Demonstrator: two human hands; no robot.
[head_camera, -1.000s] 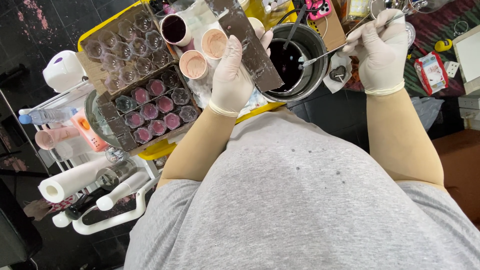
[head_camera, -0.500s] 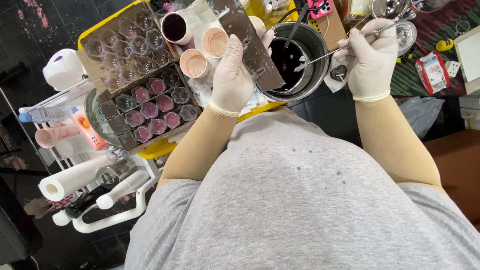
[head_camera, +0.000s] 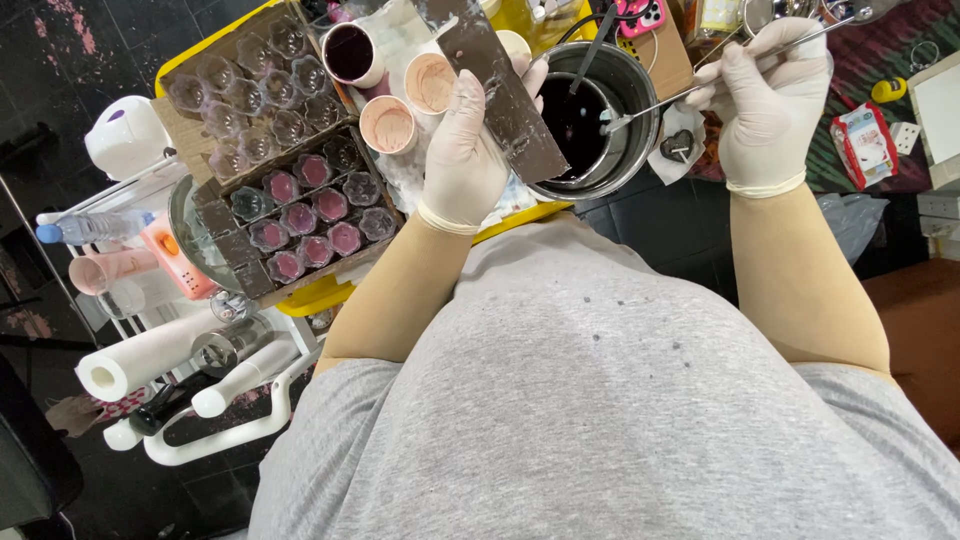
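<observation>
My left hand (head_camera: 466, 150), in a pale glove, grips a long flat brown strip (head_camera: 493, 82) smeared with white, tilted up beside a round metal pot (head_camera: 603, 128) of dark purple liquid. My right hand (head_camera: 768, 98), also gloved, holds a thin metal spoon (head_camera: 690, 93) by its handle; the spoon's tip rests over the pot's right inner edge. A dark stick (head_camera: 596, 45) stands in the pot. A small heart-shaped mould (head_camera: 677, 147) lies on white paper just right of the pot.
Left of the hands, cardboard trays hold clear flower-shaped cups (head_camera: 255, 90) and several cups filled pink (head_camera: 310, 222). Two cups of peach powder (head_camera: 410, 105) and a cup of dark liquid (head_camera: 350, 56) stand nearby. A paper roll (head_camera: 140, 360) and water bottle (head_camera: 90, 230) sit lower left.
My right hand swung left toward the pot and then back right and up, the spoon's tip staying near the pot's rim. My left hand and the strip stayed put.
</observation>
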